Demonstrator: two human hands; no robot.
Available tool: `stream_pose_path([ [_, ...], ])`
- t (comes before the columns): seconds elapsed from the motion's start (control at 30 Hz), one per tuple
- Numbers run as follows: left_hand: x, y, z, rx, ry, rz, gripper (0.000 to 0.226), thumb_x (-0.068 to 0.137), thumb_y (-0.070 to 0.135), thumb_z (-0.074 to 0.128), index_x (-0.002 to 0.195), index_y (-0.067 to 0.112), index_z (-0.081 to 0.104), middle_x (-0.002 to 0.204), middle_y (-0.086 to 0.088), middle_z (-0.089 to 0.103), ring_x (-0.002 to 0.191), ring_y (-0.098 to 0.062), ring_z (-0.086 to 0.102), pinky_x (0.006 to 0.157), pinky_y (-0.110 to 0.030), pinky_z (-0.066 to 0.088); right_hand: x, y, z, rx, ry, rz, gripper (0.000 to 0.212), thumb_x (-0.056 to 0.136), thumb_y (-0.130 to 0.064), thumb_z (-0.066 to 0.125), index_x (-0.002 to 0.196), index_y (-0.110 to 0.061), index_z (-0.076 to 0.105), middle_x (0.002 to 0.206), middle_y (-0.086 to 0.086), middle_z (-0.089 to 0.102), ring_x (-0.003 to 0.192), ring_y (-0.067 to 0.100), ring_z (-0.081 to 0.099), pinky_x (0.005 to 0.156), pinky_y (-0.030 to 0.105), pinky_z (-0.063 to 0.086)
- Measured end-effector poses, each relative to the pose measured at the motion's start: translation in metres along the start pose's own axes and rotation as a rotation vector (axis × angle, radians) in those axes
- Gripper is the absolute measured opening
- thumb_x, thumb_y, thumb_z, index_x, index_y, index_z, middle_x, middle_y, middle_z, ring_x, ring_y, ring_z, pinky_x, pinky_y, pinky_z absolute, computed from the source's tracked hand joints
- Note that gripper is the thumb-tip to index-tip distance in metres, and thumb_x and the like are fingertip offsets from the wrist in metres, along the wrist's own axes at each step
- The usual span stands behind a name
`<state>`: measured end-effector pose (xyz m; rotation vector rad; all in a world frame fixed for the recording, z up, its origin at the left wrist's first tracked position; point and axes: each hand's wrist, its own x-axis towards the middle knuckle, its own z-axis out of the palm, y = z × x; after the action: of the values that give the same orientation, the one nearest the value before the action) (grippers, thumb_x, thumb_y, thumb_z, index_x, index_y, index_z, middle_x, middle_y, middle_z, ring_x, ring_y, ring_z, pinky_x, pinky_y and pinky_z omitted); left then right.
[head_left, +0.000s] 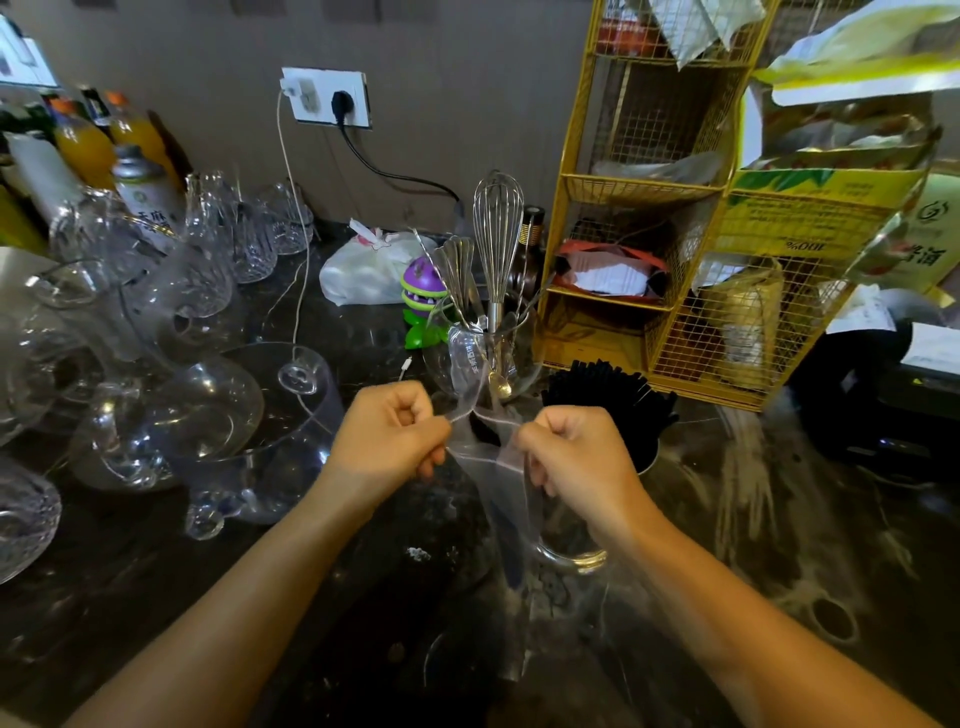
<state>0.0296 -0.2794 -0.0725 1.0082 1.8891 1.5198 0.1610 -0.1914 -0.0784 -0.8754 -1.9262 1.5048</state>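
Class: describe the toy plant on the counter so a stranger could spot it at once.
Find the yellow wire rack at the right of the dark counter; left of it stands a glass holding a whisk. The toy plant sits at that glass's left edge; its purple toothy head and green leaves stand out from the clear glassware.

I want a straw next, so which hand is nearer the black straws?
Right. The right hand sits just in front of the straws, slightly to their left; the left hand is farther left, past the clear bag both hands pinch.
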Motion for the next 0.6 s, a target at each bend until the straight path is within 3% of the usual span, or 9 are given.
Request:
stream_pose_path([
  [0.1,0.003,-0.001,-0.009,0.076,0.067,0.044,0.030,0.075,-0.008,0.049,0.058,0.016,0.050,0.031,0.002,0.051,0.031,-0.007,0.044,0.033,-0.014,0.035,0.002,0.001,-0.006,-0.081,0.074,-0.032,0.026,0.075,0.002,0.054,0.053,0.015,0.048,0.043,0.010,0.043,0.034,0.004,0.036,0.044,0.016,0.037],
  [0.2,0.002,0.000,-0.019,0.111,0.131,0.067,0.035,0.078,-0.004,0.050,0.057,0.022,0.062,0.033,0.003,0.053,0.034,-0.006,0.043,0.034,-0.013,0.035,0.005,-0.001,-0.014,-0.132,0.139,-0.059,0.029,0.072,0.005,0.054,0.046,0.004,0.041,0.045,0.009,0.038,0.044,0.017,0.035,0.053,0.030,0.039],
  [0.27,0.001,0.004,-0.023,0.165,0.154,0.080,0.028,0.080,0.000,0.051,0.059,0.012,0.063,0.033,0.006,0.054,0.034,-0.007,0.045,0.036,-0.011,0.037,0.006,-0.003,-0.019,-0.157,0.152,-0.051,0.032,0.072,0.006,0.054,0.046,-0.006,0.038,0.045,0.007,0.035,0.046,0.017,0.033,0.051,0.028,0.037],
  [0.37,-0.002,0.009,-0.026,0.205,0.211,0.105,0.021,0.079,0.001,0.052,0.060,0.002,0.062,0.033,0.007,0.055,0.036,-0.010,0.048,0.038,-0.012,0.039,0.005,-0.006,-0.021,-0.155,0.137,-0.031,0.027,0.071,0.005,0.055,0.052,-0.007,0.040,0.051,0.007,0.035,0.049,0.015,0.031,0.051,0.028,0.029],
  [0.5,-0.002,0.014,-0.024,0.192,0.291,0.127,0.020,0.078,0.002,0.052,0.061,0.000,0.063,0.036,0.009,0.057,0.039,-0.010,0.050,0.038,-0.010,0.038,0.004,-0.007,-0.020,-0.126,0.123,0.009,0.036,0.074,0.007,0.052,0.054,-0.014,0.031,0.052,0.003,0.030,0.047,0.013,0.027,0.047,0.025,0.024],
  [0.6,0.002,0.024,-0.022,0.169,0.293,0.156,0.020,0.077,0.002,0.052,0.062,0.005,0.064,0.036,0.010,0.057,0.035,-0.006,0.047,0.038,-0.010,0.037,0.002,-0.011,-0.020,-0.091,0.040,0.075,0.030,0.079,0.004,0.049,0.061,-0.016,0.034,0.052,0.003,0.032,0.042,0.011,0.027,0.040,0.021,0.022],
])
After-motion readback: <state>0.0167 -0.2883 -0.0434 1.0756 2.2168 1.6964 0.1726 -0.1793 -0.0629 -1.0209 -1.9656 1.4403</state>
